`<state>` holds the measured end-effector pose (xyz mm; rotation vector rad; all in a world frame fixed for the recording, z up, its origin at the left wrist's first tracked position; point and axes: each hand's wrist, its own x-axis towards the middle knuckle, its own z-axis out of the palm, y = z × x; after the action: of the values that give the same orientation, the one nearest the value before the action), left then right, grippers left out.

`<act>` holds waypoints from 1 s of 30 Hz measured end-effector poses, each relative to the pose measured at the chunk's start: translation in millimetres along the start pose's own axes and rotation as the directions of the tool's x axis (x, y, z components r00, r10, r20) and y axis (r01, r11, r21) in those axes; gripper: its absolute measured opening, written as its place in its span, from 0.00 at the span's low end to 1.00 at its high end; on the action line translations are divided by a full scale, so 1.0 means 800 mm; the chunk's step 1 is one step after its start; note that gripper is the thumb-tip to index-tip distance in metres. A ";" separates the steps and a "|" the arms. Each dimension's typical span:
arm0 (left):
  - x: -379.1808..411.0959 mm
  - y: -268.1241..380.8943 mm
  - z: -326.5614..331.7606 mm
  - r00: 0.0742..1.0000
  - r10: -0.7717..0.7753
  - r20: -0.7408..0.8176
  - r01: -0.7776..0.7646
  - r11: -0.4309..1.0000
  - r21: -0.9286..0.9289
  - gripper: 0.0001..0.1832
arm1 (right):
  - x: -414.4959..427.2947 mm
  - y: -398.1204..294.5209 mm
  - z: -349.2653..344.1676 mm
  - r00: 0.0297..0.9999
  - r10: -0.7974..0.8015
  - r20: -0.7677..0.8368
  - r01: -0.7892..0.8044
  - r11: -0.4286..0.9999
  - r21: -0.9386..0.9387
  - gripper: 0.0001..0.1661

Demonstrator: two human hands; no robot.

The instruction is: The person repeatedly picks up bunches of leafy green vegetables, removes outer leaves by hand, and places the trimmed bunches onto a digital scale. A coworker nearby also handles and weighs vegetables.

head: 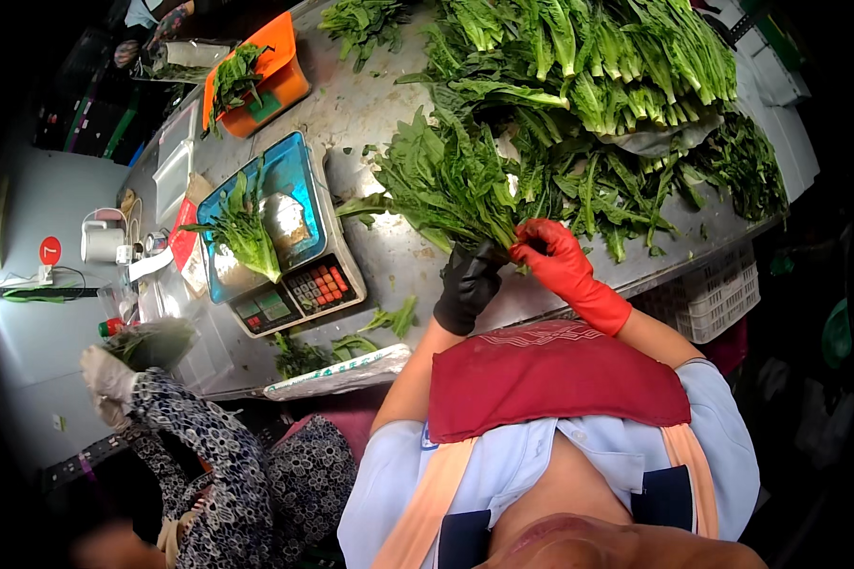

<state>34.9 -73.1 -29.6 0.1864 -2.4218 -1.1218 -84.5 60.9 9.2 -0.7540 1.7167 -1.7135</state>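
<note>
In my left hand (470, 286), gloved in black, is a bunch of long-leaved lettuce (455, 181), gripped at its stem end. Its leaves spread away from me over the metal table. My right hand (562, 267) wears a red rubber glove, and its thumb and fingers pinch at the same stem ends. What exactly lies between those fingertips is partly hidden. Loose leaves (612, 195) lie just beyond the right hand. Farther back is a large stack of trimmed lettuce (619, 64), its pale cut ends facing me.
Left of my hands stands a digital scale (320, 291) with lettuce (245, 238) on its blue pan. Behind it is an orange bin (277, 78) with leaves over its rim. A co-worker's gloved hand (107, 380) holds bagged greens at left. A white crate (719, 299) sits below the table's right edge.
</note>
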 end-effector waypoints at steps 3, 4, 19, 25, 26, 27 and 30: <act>-0.013 -0.010 0.009 0.996 0.081 -0.047 -0.083 0.996 -0.044 0.19 | -0.001 0.008 0.004 0.951 0.308 -0.028 -0.286 0.912 0.293 0.04; -0.019 -0.019 0.017 0.999 -0.007 -0.051 0.001 0.992 -0.123 0.20 | 0.000 0.009 0.000 0.947 0.322 -0.004 -0.306 0.906 0.293 0.04; -0.024 -0.022 0.037 0.984 0.043 -0.173 -0.015 0.988 0.157 0.33 | 0.003 0.019 -0.008 0.977 0.205 0.059 -0.181 0.944 -0.275 0.13; -0.020 -0.033 0.038 0.923 -0.099 -0.371 0.075 0.994 -0.081 0.24 | 0.009 0.008 -0.023 0.962 0.182 -0.203 -0.079 0.900 0.429 0.16; -0.028 -0.053 0.039 0.914 -0.238 -0.328 0.153 0.952 -0.264 0.19 | 0.012 0.023 -0.043 0.966 0.175 -0.188 -0.029 0.802 0.596 0.17; -0.022 -0.046 0.037 0.912 -0.301 -0.280 0.184 0.908 -0.376 0.20 | 0.015 0.041 -0.069 0.968 0.169 -0.186 0.024 0.674 0.738 0.19; -0.007 -0.012 0.015 0.949 -0.233 -0.214 0.181 0.955 -0.237 0.22 | 0.014 0.021 -0.068 0.863 0.503 0.050 -0.398 0.614 0.681 0.26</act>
<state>33.5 -69.3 -45.4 0.4882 -2.0874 -1.3594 -132.3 88.9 -8.2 0.1520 1.0704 -1.8416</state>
